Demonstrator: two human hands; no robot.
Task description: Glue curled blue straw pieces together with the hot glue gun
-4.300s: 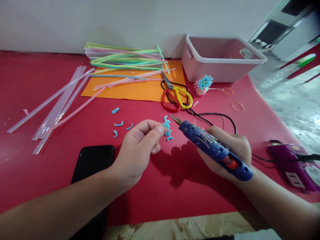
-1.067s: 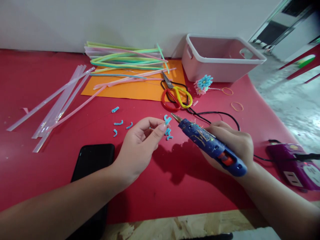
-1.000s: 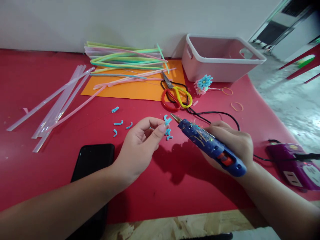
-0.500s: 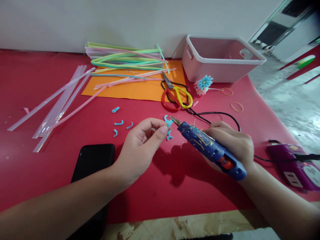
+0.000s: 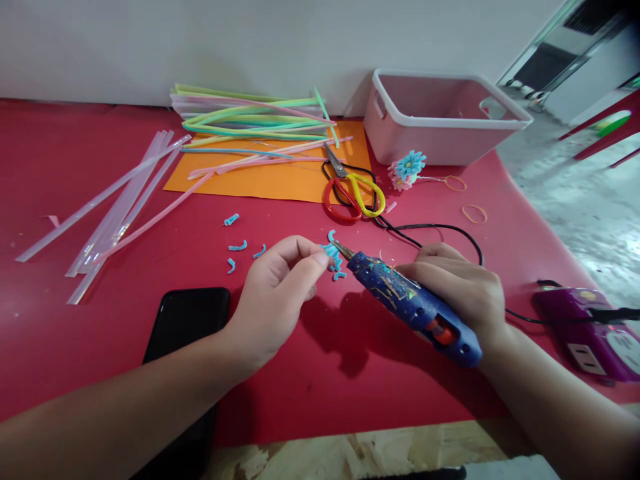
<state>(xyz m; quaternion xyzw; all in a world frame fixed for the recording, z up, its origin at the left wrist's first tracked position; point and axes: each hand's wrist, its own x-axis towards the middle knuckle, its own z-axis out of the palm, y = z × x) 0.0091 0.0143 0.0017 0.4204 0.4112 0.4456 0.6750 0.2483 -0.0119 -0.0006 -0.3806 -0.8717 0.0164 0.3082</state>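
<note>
Between thumb and forefinger, my left hand (image 5: 283, 293) pinches a small light-blue fuzzy pipe cleaner piece (image 5: 330, 253). My right hand (image 5: 463, 287) is wrapped round a blue hot glue gun (image 5: 405, 293), smeared with dried glue. The gun's metal nozzle points left and meets or nearly meets the blue piece; I cannot tell whether they touch. Short bent blue pieces (image 5: 237, 246) lie on the red tabletop left of my left hand, and another bent piece (image 5: 339, 275) lies just beyond its fingertips. A blue coiled piece (image 5: 231, 220) on a thin wire lies farther back.
Pipe cleaners (image 5: 260, 120) lie on orange paper (image 5: 240, 185), with scissors (image 5: 345, 183) beside a pink basket (image 5: 420, 137). A blue-and-pink flower (image 5: 410, 163) lies before it. Clear glue sticks (image 5: 120, 207) are left, a phone (image 5: 190, 320) is near my left arm, and a purple power strip (image 5: 590, 333) is right.
Both hands have shifted slightly left. The glue gun's nozzle has come left and a little down, and now overlaps the blue piece in view.
</note>
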